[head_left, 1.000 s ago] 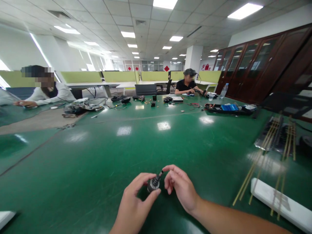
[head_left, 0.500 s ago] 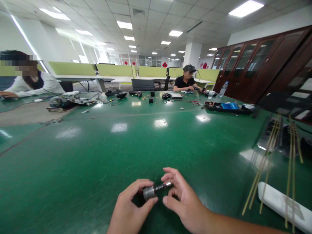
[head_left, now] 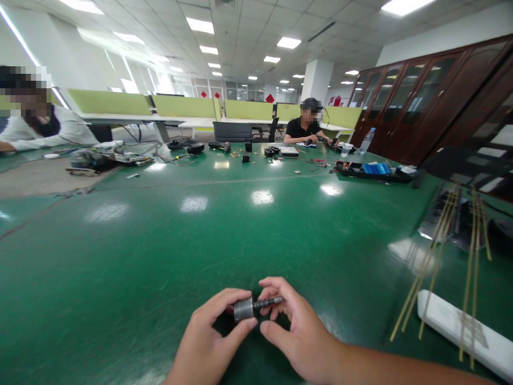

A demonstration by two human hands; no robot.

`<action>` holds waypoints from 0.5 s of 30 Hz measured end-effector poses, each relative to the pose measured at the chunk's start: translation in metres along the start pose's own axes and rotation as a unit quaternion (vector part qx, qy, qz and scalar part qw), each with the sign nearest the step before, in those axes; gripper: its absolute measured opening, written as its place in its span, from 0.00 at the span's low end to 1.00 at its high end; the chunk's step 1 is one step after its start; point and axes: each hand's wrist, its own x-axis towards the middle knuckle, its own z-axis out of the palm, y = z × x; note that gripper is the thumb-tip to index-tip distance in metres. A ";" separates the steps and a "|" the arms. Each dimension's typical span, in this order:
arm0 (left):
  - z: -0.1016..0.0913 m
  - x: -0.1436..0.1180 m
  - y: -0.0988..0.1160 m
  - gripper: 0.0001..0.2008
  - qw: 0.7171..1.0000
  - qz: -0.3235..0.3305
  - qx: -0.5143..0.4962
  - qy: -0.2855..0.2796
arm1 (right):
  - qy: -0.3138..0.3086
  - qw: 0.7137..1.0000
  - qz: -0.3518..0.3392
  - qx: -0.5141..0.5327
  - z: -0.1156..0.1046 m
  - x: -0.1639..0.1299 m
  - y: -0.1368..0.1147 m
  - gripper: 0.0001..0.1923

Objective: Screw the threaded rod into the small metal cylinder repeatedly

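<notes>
Metal cylinder (head_left: 243, 309) gripped in the left hand (head_left: 212, 326), shaft (head_left: 268, 303) pointing right.
Its long axis runs sideways toward the right hand (head_left: 298, 331), loosely curled, thumb apart; contact there cannot be told. Green counter (head_left: 160, 240) beyond.

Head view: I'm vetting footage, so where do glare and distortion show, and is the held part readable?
Head view: glare patches mark the green table, ceiling lights look blown out; head view, right: wooden cabinets slant and stretch; head view, low: the metal part in the left hand is readable, slightly soft.
</notes>
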 end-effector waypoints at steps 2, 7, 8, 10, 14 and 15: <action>0.000 0.000 0.000 0.13 1.000 0.002 0.001 0.001 | -0.001 1.000 0.003 0.006 0.000 0.001 -0.002 0.27; 0.002 0.002 -0.003 0.14 1.000 0.014 0.004 0.003 | -0.011 1.000 0.014 -0.022 0.000 0.003 -0.005 0.17; 0.002 0.002 -0.004 0.14 1.000 0.017 0.005 0.004 | -0.014 0.999 0.012 -0.030 0.000 0.004 -0.005 0.14; 0.002 0.002 -0.006 0.14 1.000 0.021 0.010 0.005 | -0.018 0.999 0.010 -0.034 -0.001 0.005 -0.005 0.10; 0.001 0.000 -0.007 0.15 1.000 0.021 0.021 0.002 | -0.017 0.999 0.012 -0.033 -0.002 0.005 -0.004 0.09; 0.001 0.000 -0.007 0.15 1.000 0.019 0.023 0.001 | -0.017 0.999 0.014 -0.034 -0.002 0.005 -0.004 0.08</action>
